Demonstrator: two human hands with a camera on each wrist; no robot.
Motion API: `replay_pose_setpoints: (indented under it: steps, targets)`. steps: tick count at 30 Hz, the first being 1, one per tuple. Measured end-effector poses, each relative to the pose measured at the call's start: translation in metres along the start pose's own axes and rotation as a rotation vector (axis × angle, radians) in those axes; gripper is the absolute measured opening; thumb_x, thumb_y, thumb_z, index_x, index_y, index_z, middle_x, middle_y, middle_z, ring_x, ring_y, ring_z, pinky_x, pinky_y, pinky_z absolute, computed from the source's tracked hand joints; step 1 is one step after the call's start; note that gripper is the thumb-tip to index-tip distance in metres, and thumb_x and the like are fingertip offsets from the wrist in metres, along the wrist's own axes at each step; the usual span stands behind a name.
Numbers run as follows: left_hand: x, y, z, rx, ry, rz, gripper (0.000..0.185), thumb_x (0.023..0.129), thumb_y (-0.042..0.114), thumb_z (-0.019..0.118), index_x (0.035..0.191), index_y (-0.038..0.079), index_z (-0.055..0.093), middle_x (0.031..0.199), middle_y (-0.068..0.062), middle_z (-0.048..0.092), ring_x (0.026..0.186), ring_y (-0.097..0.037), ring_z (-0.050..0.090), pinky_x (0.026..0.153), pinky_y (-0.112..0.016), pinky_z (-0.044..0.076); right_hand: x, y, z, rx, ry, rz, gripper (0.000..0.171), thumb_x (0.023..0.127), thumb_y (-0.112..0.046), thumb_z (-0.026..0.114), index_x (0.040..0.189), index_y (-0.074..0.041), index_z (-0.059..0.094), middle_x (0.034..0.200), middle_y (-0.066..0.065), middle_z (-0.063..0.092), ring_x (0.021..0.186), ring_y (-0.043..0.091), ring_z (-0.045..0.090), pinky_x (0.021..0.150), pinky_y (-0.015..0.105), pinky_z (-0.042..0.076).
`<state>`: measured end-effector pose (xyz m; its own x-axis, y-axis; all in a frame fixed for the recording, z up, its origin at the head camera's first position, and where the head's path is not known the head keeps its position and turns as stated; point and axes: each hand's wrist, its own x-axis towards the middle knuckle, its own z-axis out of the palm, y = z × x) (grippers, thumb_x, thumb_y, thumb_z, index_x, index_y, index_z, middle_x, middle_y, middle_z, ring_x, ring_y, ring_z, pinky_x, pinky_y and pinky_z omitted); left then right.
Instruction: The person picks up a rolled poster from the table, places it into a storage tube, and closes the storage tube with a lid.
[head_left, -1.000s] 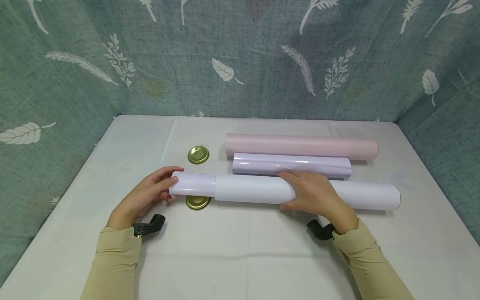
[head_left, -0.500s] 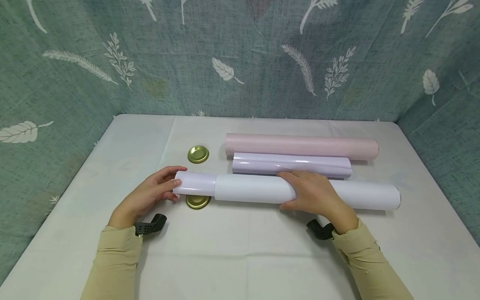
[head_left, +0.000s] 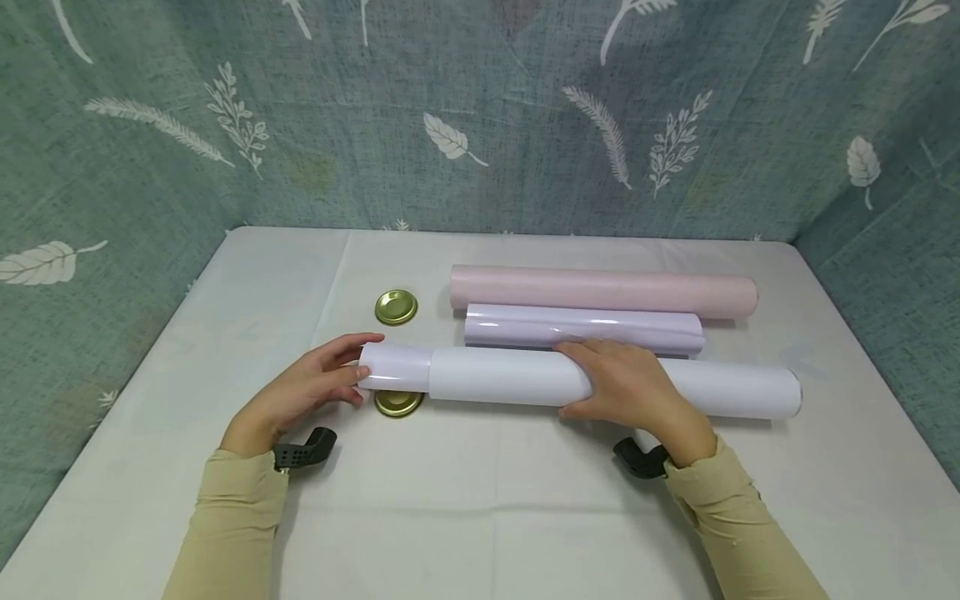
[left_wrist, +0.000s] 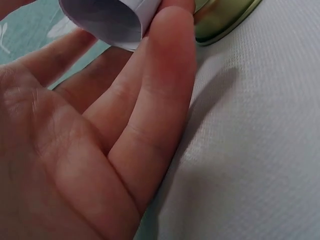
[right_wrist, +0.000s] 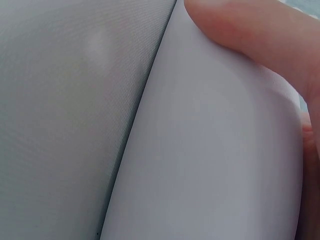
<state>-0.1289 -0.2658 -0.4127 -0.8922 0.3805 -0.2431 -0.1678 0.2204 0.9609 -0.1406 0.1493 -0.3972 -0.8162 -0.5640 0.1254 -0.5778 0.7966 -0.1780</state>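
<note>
A lilac tube [head_left: 397,367], partly inside a white tube [head_left: 506,376] gripped by the right hand [head_left: 630,387], is pinched by the left hand [head_left: 303,390].

Smooth matt white roll [head_left: 510,377], glossy lilac rolls [head_left: 397,368], shiny gold metal lids [head_left: 396,307], woven white cloth [head_left: 420,517].

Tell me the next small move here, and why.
Probably have the left hand ease the inner roll farther into the white roll: its end sticks out there, with that hand's fingers at it, while the right hand holds the white roll.
</note>
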Motion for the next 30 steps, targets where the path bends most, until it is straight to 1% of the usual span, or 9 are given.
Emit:
replay_pose_setpoints:
  steps: [5,11,15,19,26,30]
  targets:
    - [-0.002,0.002,0.0,0.034,-0.04,0.006,0.056,0.088,0.019,0.058,0.137,0.02,0.032,0.129,-0.013,0.04,0.092,-0.034,0.052,0.075,-0.04,0.047,0.0,0.001,0.001,0.0,0.003,0.0,0.08,0.057,-0.059,0.072,0.125,-0.025,0.048,0.115,-0.002,0.057,0.099,0.02,0.055,0.073,0.041,0.044]
    - [-0.001,0.002,0.002,0.061,-0.059,0.033,0.058,0.087,0.019,0.059,0.138,0.017,0.031,0.126,-0.014,0.043,0.101,-0.031,0.049,0.073,-0.041,0.048,0.0,0.0,0.001,0.002,0.004,-0.002,0.079,0.057,-0.058,0.073,0.125,-0.025,0.049,0.115,-0.003,0.057,0.099,0.019,0.055,0.073,0.041,0.044]
    - [0.002,0.002,0.004,0.075,-0.042,0.04,0.062,0.086,0.018,0.061,0.138,0.017,0.029,0.126,-0.013,0.045,0.1,-0.03,0.049,0.072,-0.042,0.048,0.001,0.0,0.0,0.005,-0.001,-0.002,0.079,0.057,-0.058,0.073,0.125,-0.025,0.049,0.115,-0.002,0.057,0.099,0.02,0.055,0.074,0.04,0.044]
    - [0.004,0.004,0.008,0.114,-0.016,0.049,0.065,0.084,0.021,0.064,0.138,0.019,0.029,0.128,-0.011,0.045,0.096,-0.03,0.052,0.072,-0.042,0.048,0.001,0.0,0.0,0.005,-0.007,-0.001,0.079,0.057,-0.058,0.073,0.125,-0.025,0.048,0.116,-0.002,0.056,0.1,0.02,0.055,0.074,0.041,0.044]
    - [0.006,0.004,0.011,0.194,0.015,0.034,0.056,0.082,0.028,0.065,0.132,0.022,0.041,0.126,-0.005,0.047,0.11,-0.023,0.047,0.076,-0.039,0.046,0.001,0.0,0.0,0.005,-0.007,-0.001,0.079,0.057,-0.058,0.073,0.125,-0.026,0.048,0.115,-0.002,0.056,0.098,0.02,0.055,0.073,0.041,0.044]
    - [0.007,0.004,0.013,0.247,-0.003,0.042,0.056,0.081,0.03,0.066,0.131,0.024,0.041,0.124,-0.003,0.048,0.111,-0.021,0.047,0.082,-0.039,0.043,0.0,0.0,0.001,0.008,-0.011,0.003,0.079,0.057,-0.058,0.073,0.125,-0.026,0.048,0.115,-0.002,0.056,0.098,0.02,0.055,0.073,0.041,0.044]
